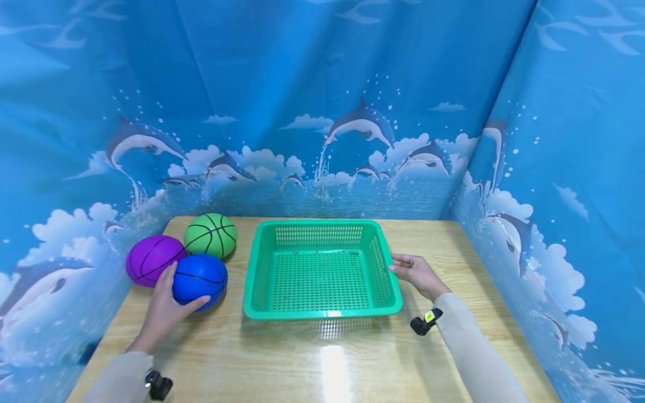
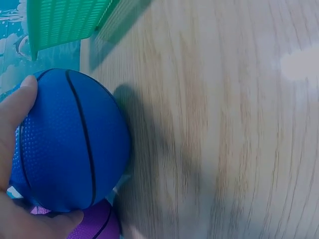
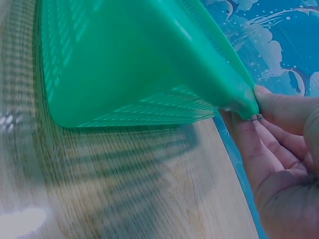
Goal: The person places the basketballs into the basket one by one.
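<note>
My left hand [image 1: 164,305] spans a small blue basketball [image 1: 200,281], thumb on one side and fingers on the other. In the left wrist view the thumb [image 2: 20,102] presses against the blue ball's textured surface. A purple basketball [image 1: 153,259] sits just behind it to the left, and a green basketball [image 1: 210,235] is farther back. On the right side, my right hand [image 1: 417,274] pinches the rim of a green plastic basket [image 1: 322,311]. The right wrist view has the thumb over the rim and the fingers beneath. Nothing lies inside the basket.
A wooden table [image 1: 282,364] carries the basket near its middle and the balls at its left. Blue dolphin-print curtains [image 1: 322,157] close in the back and both sides.
</note>
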A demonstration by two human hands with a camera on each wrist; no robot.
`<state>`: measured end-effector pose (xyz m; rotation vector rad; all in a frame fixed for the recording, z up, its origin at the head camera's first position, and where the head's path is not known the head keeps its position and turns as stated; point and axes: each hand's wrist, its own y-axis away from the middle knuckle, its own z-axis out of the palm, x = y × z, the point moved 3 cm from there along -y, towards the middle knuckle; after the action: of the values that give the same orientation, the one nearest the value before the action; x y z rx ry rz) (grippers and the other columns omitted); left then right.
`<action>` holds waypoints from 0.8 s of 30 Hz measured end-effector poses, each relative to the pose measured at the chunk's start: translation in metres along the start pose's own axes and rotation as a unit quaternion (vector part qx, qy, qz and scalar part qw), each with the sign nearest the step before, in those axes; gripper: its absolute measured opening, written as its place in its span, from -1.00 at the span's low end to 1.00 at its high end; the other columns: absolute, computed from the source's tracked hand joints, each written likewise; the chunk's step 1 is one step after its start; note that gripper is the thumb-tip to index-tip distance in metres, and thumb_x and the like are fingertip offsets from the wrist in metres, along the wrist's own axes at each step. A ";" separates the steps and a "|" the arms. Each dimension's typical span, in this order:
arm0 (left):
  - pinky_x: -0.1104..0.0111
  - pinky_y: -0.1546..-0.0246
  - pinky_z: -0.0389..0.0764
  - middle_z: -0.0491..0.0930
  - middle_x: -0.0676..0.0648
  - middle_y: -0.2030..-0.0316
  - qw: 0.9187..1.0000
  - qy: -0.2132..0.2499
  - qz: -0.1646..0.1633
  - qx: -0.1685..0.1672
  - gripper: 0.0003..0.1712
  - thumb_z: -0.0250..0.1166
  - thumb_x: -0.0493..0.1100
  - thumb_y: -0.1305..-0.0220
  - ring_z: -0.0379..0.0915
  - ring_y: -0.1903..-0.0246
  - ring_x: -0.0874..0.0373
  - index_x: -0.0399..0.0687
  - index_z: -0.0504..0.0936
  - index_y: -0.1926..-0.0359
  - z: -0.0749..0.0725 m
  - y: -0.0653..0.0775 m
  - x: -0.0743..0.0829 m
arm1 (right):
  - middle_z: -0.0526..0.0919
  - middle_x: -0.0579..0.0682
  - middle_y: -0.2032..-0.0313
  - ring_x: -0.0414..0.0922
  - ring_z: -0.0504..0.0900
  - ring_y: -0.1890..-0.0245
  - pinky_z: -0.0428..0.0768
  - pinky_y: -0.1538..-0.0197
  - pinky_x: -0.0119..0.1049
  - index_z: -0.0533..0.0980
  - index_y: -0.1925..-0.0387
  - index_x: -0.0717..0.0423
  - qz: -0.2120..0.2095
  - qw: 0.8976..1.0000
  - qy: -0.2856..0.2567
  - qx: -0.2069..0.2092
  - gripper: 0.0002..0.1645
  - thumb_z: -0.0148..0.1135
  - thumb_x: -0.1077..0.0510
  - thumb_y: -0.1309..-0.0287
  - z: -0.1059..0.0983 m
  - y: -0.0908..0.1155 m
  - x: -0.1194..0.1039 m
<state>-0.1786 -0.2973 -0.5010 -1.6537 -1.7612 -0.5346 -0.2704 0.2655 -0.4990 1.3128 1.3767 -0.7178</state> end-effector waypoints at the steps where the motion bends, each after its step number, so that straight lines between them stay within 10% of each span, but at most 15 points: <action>1: -0.43 -0.13 0.08 -0.14 -0.51 -0.40 1.000 -0.004 0.000 0.006 0.30 0.50 0.08 0.01 -0.15 -0.33 -0.52 -0.26 -0.17 -0.49 0.000 0.000 0.001 | 0.38 0.31 -0.26 0.16 0.46 -0.20 0.52 -0.18 -0.14 0.24 -0.35 0.31 0.001 1.000 0.002 0.001 -0.31 0.20 0.14 -0.27 0.000 0.000 0.001; 11: -0.39 -0.11 0.18 0.08 -0.45 -0.36 0.997 -0.002 0.017 0.074 0.21 0.54 0.02 0.07 0.03 -0.29 -0.45 -0.24 0.02 -0.46 -0.009 0.001 0.014 | 0.40 0.36 -0.23 0.17 0.49 -0.17 0.54 -0.15 -0.17 0.24 -0.32 0.38 -0.002 1.000 -0.002 0.011 -0.32 0.20 0.17 -0.27 0.002 0.000 -0.002; 24: -0.36 -0.14 0.21 0.15 -0.36 -0.37 0.988 0.022 0.086 0.123 0.21 0.58 -0.04 0.14 0.11 -0.28 -0.42 -0.05 0.07 -0.48 -0.020 -0.026 0.079 | 0.39 0.36 -0.23 0.17 0.48 -0.19 0.54 -0.16 -0.18 0.24 -0.33 0.38 0.008 1.000 -0.003 0.022 -0.33 0.19 0.18 -0.29 0.001 0.003 -0.006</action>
<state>-0.1991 -0.2575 -0.4277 -1.5883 -1.5653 -0.2609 -0.2682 0.2631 -0.4932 1.3537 1.3517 -0.7450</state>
